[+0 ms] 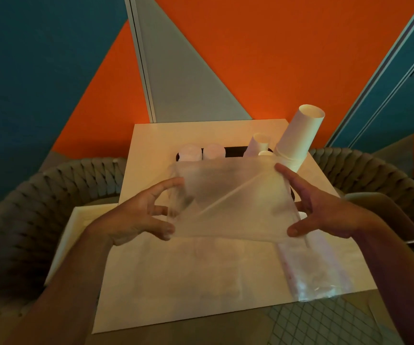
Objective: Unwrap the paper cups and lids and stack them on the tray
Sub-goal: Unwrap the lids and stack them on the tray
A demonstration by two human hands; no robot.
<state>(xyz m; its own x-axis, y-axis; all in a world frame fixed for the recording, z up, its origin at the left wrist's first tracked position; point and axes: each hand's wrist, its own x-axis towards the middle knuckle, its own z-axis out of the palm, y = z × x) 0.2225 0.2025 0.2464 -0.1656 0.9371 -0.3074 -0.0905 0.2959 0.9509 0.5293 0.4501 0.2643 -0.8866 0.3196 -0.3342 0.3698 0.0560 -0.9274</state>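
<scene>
Two cup stacks (298,138) stand in tray (234,151).

Bare table (166,290) surface is left open in front. Far-side tray (235,151) is screened by the held plastic wrapper (228,202). Right approach is narrowed by the tall cup stack (298,138).

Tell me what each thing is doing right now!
Left hand: pinches the plastic wrapper's left edge.
Right hand: grips the wrapper's right edge.
Plastic wrapper: empty, stretched between both hands above the table.
Second wrapper: empty, lying flat on the table.
Tall cup stack: unwrapped, leaning, upside down.
Short cup stack: unwrapped, tilted.
Two lid stacks: unwrapped, standing on the black tray.
</scene>
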